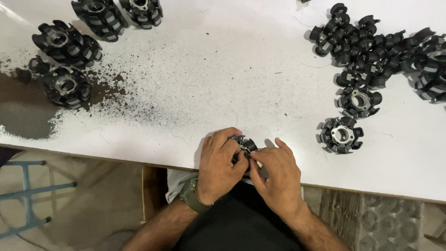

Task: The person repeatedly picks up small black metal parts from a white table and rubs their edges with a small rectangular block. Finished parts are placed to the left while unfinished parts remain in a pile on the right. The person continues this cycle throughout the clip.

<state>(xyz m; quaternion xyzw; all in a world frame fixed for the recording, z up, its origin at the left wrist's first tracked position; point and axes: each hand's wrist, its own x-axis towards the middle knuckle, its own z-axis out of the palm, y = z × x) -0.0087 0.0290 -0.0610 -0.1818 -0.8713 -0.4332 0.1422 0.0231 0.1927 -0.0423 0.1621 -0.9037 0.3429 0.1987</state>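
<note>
Both my hands meet at the table's near edge around one black round slotted part [245, 145] with a metal core. My left hand [222, 163], with a green watch strap on its wrist, wraps the part from the left. My right hand [275, 171] presses against it from the right, and a small pale object shows between its fingers. Most of the part is hidden under my fingers.
The white table [209, 79] has dark dust and a grey worn patch at the left. Several similar black parts [65, 44] stand at the far left. A heap of them [381, 51] lies far right, with two [341, 135] apart nearer me. A blue frame [28, 195] stands on the floor.
</note>
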